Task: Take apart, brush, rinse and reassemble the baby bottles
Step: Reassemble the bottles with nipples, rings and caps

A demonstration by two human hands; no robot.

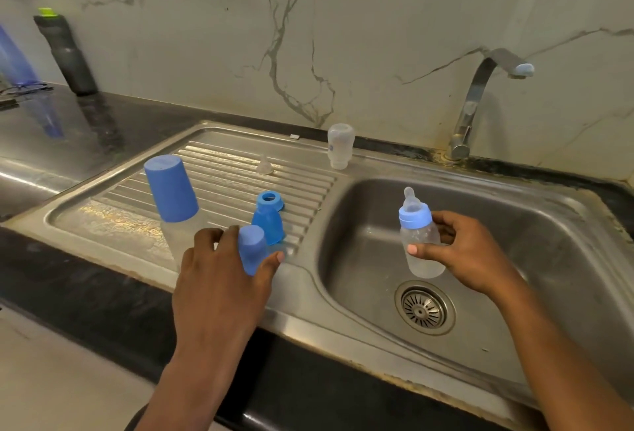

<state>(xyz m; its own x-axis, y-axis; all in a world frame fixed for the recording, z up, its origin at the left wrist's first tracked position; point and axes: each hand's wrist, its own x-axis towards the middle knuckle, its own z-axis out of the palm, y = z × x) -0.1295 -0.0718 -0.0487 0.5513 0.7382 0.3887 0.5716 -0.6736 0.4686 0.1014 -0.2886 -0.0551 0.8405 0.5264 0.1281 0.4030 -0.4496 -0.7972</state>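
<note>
Your right hand point(470, 252) holds a small clear baby bottle point(420, 249) upright above the sink basin point(514, 225). The thumb curls across its front and the fingers wrap round the back. Its light-blue collar point(414, 217) and clear nipple point(411, 201) are on.

Your left hand point(223, 269) is at the front edge of the drainboard point(223, 163), pinching a small blue cap point(252, 249) between thumb and fingers.

Just behind that cap a second blue cap point(269, 225) stands on the ribs, with a blue screw ring point(270, 200) touching its far side. To the left stands a larger clear bottle point(175, 238) wearing a big blue cap point(169, 187). A loose nipple point(264, 166) sits farther back on the ribs. An empty bottle body point(339, 146) stands mouth down at the back rim, left of the faucet point(480, 98).
</note>
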